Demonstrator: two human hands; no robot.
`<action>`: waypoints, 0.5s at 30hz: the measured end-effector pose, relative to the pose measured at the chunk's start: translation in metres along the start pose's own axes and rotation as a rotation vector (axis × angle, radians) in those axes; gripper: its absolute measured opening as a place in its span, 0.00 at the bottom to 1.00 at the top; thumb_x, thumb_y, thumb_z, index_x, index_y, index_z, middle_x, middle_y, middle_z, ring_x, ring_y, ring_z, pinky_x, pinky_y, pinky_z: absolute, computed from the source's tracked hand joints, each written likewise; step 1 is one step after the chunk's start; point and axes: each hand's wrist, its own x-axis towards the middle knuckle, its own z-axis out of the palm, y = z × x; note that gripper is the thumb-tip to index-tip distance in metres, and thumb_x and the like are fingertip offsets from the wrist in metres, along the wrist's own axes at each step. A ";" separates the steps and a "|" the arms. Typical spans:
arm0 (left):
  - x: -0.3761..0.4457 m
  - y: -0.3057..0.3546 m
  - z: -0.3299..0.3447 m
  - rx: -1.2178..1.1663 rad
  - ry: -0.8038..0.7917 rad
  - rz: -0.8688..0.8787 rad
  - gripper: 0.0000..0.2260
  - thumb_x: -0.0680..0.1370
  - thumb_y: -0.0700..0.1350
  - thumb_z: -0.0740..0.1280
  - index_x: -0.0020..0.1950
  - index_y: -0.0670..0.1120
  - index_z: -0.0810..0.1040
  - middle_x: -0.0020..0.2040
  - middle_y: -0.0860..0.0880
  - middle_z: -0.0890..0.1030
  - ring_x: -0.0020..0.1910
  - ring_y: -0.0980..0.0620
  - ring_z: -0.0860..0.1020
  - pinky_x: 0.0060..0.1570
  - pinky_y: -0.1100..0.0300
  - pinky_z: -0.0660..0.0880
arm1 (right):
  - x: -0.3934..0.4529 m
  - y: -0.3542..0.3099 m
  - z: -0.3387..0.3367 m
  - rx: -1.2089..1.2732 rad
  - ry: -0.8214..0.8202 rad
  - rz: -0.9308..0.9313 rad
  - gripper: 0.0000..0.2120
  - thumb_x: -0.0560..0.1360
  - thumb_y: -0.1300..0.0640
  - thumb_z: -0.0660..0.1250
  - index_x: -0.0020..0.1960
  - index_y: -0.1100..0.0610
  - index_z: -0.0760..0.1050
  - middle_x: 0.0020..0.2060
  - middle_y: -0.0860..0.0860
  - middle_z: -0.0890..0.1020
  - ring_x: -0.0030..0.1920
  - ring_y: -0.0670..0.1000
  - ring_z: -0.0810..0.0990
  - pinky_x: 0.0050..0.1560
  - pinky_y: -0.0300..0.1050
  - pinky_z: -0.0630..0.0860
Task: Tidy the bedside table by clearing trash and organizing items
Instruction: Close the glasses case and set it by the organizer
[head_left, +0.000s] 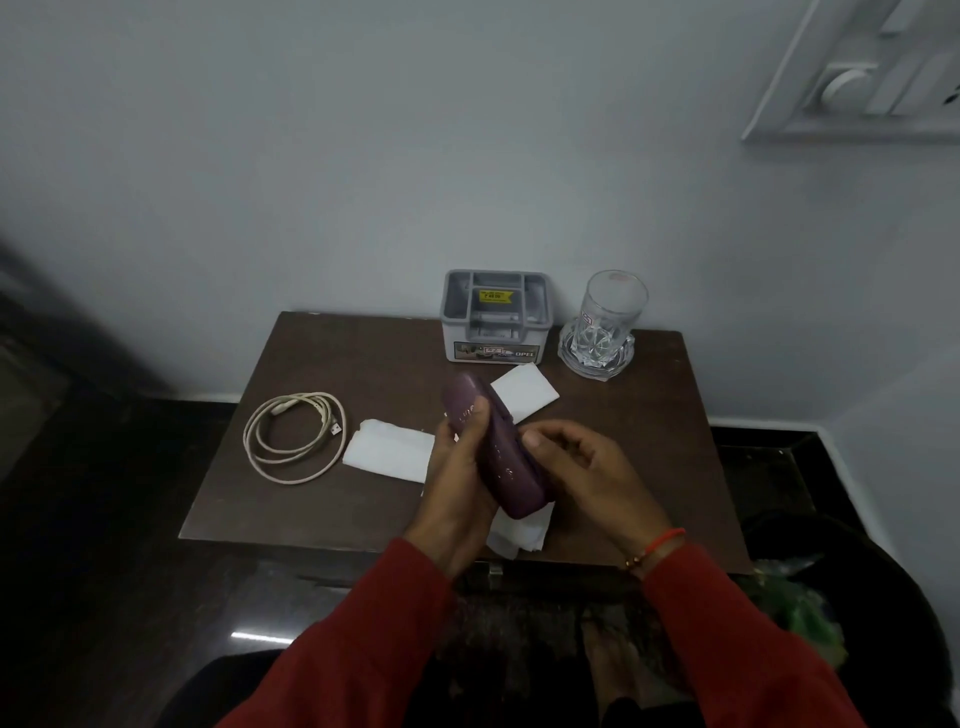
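Observation:
A purple hard case (501, 457) is held slanted above the dark wooden bedside table (291, 499). My left hand (460, 478) wraps around its left side with the thumb on top. My right hand (582, 467) holds its right edge with curled fingers. White tissues lie on the table: one (387, 449) left of my hands, one (524, 389) behind the case, one (519, 535) partly hidden under my hands near the front edge. A coiled white USB cable (293, 436) rests at the left.
A grey compartmented organiser box (496, 314) stands at the table's back edge against the wall. A clear glass (608, 317) stands on a glass coaster (597, 351) at the back right. A dark bin with green waste (810, 608) sits on the floor at the right.

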 end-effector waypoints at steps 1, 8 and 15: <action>0.001 -0.001 -0.001 0.004 0.010 -0.004 0.21 0.80 0.49 0.69 0.71 0.43 0.73 0.59 0.37 0.80 0.61 0.37 0.78 0.69 0.33 0.69 | 0.000 0.000 0.001 -0.010 -0.020 0.005 0.06 0.75 0.53 0.71 0.52 0.50 0.82 0.48 0.57 0.84 0.45 0.50 0.81 0.50 0.51 0.78; 0.002 -0.008 0.002 0.052 -0.018 0.058 0.24 0.76 0.49 0.71 0.69 0.41 0.70 0.57 0.37 0.79 0.57 0.36 0.79 0.66 0.33 0.72 | -0.001 0.006 0.003 -0.122 -0.011 -0.047 0.11 0.70 0.53 0.76 0.51 0.45 0.80 0.40 0.50 0.82 0.40 0.47 0.78 0.47 0.50 0.78; 0.003 -0.006 0.003 0.031 0.008 0.040 0.19 0.82 0.48 0.66 0.71 0.42 0.70 0.56 0.38 0.78 0.57 0.38 0.78 0.66 0.38 0.73 | 0.000 0.004 0.001 -0.130 -0.041 -0.037 0.12 0.72 0.52 0.75 0.54 0.44 0.79 0.48 0.55 0.82 0.43 0.49 0.80 0.49 0.54 0.79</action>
